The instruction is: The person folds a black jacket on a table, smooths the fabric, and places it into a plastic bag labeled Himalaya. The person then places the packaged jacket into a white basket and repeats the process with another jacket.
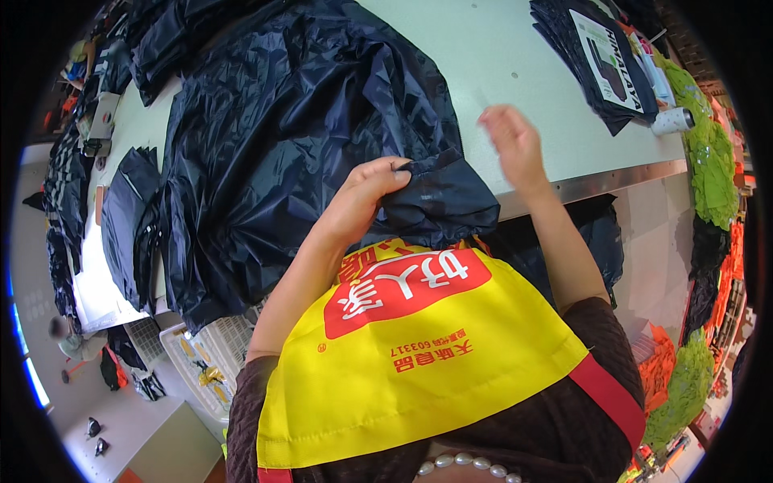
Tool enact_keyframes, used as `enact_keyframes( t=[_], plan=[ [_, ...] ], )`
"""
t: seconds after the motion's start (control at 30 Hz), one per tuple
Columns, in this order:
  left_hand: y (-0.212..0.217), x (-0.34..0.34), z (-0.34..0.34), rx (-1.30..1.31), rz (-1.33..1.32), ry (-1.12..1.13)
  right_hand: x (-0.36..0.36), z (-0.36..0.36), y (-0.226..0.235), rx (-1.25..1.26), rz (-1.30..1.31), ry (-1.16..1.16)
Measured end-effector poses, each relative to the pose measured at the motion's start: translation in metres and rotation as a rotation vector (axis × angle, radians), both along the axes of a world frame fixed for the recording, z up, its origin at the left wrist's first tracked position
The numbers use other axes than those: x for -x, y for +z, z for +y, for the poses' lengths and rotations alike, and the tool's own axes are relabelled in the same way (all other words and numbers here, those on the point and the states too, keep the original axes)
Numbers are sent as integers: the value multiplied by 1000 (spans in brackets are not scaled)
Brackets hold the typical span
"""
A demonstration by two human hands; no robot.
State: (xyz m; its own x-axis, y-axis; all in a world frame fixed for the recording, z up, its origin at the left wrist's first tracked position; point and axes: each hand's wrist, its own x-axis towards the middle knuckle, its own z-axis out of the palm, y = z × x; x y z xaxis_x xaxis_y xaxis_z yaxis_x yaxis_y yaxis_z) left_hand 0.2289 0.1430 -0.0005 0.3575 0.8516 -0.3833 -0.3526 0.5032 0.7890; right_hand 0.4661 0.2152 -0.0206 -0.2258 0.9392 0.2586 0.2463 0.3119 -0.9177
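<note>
A large piece of shiny black fabric (298, 121), wrinkled and dark, lies over the pale table and hangs toward my lap. My left hand (364, 197) is closed on its near edge, thumb on top, where a folded corner (443, 197) of the fabric spreads to the right. Off to the right, my right hand (515, 149) is raised above the table, apart from the fabric. Its fingers are curled together and slightly blurred; a faint streak shows by the fingertips, too unclear to name.
A stack of black pieces with a printed sheet (608, 64) lies at the table's (515, 40) far right, beside a white cup (672, 121). More black fabric (133, 225) rests at the left. A white plastic basket (197, 354) stands lower left. Green fabric (708, 145) is heaped at the right.
</note>
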Motion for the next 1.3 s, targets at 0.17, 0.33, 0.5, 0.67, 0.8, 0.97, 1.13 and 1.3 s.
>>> enact_keyframes(
  t=[0.17, 0.33, 0.5, 0.67, 0.8, 0.97, 1.13, 1.3],
  plan=[
    [3, 4, -8, -286, 161, -181, -128, 113, -92, 102, -543, -577],
    [12, 10, -13, -671, 685, -194, -200, 152, -146, -369, -1127, -653],
    [13, 20, -11, -967, 828, -27, -49, 83, -54, 368, 112, 342],
    [4, 26, 0, -996, 940, 398, 44, -2, 11, 352, 254, 924],
    [-15, 18, 2, -771, 1175, 821, 69, -16, 34, -49, -94, 757],
    [-5, -52, -6, -568, 1090, 601, 82, 57, -26, -233, -70, 218],
    [-9, -37, -8, -676, 1096, 537, 101, 36, -27, -176, -62, 180],
    [-16, 5, -7, -497, 1080, 933, 97, -24, -2, -41, 36, 621]
  ],
)
